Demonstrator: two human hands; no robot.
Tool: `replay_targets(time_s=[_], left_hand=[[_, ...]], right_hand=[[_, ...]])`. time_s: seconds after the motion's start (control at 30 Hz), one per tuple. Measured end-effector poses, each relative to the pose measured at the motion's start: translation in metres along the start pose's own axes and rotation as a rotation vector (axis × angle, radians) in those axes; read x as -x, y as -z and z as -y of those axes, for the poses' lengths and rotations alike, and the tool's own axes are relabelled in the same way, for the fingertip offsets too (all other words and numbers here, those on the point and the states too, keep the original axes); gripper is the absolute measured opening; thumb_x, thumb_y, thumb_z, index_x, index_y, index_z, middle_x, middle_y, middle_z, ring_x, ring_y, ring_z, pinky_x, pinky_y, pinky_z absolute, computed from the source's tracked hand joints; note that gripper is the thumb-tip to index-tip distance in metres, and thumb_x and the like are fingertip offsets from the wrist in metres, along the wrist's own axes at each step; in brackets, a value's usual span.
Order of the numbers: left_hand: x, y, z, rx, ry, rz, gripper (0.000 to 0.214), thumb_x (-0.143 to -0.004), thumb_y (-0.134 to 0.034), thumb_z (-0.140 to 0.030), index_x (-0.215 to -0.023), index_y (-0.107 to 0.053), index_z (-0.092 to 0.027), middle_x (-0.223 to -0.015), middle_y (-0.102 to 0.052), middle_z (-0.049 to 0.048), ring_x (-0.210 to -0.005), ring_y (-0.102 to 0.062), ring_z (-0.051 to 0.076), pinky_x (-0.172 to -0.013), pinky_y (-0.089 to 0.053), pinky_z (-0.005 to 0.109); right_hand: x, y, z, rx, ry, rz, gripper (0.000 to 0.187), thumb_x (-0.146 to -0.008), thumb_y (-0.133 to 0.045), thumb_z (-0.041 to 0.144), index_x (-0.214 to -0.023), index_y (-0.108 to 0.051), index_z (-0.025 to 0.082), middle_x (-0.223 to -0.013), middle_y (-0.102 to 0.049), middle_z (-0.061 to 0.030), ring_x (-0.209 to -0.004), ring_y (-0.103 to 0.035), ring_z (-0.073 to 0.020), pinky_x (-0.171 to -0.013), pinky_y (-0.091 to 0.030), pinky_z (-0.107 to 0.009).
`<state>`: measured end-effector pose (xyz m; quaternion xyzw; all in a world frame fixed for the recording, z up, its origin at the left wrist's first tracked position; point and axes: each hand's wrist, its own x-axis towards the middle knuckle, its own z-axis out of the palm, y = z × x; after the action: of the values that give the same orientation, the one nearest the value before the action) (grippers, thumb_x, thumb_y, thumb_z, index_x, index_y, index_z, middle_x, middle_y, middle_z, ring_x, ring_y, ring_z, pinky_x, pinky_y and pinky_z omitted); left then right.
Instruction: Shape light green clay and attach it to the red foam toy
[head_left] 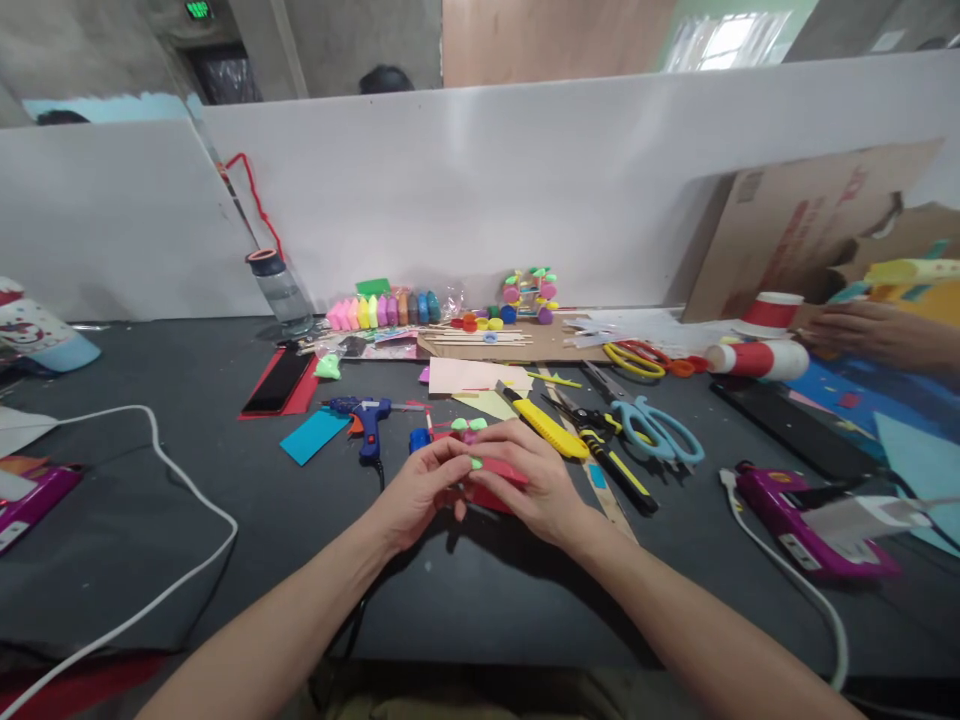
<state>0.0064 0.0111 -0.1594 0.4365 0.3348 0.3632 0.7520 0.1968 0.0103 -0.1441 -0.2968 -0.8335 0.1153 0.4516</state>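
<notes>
My left hand (421, 490) and my right hand (536, 480) meet above the near middle of the table, fingers closed round a small red craft piece (501, 482). Light green clay bits (469, 425) show at its far side, and another green bit sits by my fingertips. Fingers cover much of the piece, so its full shape is hidden. Just left of my hands lies a blue glue gun (367, 418). A yellow utility knife (551, 425) rests beyond my right hand, with blue-handled scissors (652, 430) and yellow-black pliers (592, 430) further right.
At the back stand coloured clay lumps (386, 308), a small clay-and-stick model (530, 292) and a water bottle (279, 290). A phone (281, 380) lies left. Purple power strips (810, 520) with white cables lie at both sides. Another person's hand (862, 330) is at the right.
</notes>
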Motion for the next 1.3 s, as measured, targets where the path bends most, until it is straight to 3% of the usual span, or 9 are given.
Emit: replay_targets(time_s=[0.77, 1.07, 1.3], left_hand=[[-0.0008, -0.0051, 0.003, 0.016, -0.025, -0.013, 0.034, -0.097, -0.064, -0.036, -0.126, -0.062, -0.017, -0.122, -0.067, 0.0096, -0.101, -0.069, 0.023, -0.084, -0.06, 0.043], [0.0017, -0.0085, -0.0003, 0.008, -0.087, -0.006, 0.025, -0.098, -0.065, -0.033, -0.114, -0.064, -0.015, -0.102, -0.069, 0.0045, -0.079, -0.067, 0.015, -0.069, -0.059, 0.032], [0.001, -0.01, 0.0, -0.019, -0.103, 0.014, 0.02, -0.097, -0.066, -0.032, -0.107, -0.066, -0.014, -0.093, -0.068, 0.002, -0.072, -0.065, 0.013, -0.065, -0.058, 0.029]], right_hand=[[0.0033, 0.0038, 0.0003, -0.044, -0.08, 0.032, 0.018, -0.101, -0.062, 0.032, -0.11, -0.066, 0.017, -0.109, -0.068, -0.0051, -0.095, -0.068, -0.0177, -0.084, -0.06, -0.037], [0.0012, 0.005, 0.0051, -0.097, -0.14, 0.046, 0.016, -0.101, -0.062, 0.032, -0.103, -0.067, 0.016, -0.1, -0.069, -0.0029, -0.087, -0.067, -0.0154, -0.079, -0.06, -0.034], [0.0046, 0.0031, 0.0042, -0.138, -0.164, 0.038, 0.019, -0.101, -0.062, 0.035, -0.104, -0.066, 0.017, -0.1, -0.068, -0.0032, -0.084, -0.066, -0.0146, -0.077, -0.059, -0.033]])
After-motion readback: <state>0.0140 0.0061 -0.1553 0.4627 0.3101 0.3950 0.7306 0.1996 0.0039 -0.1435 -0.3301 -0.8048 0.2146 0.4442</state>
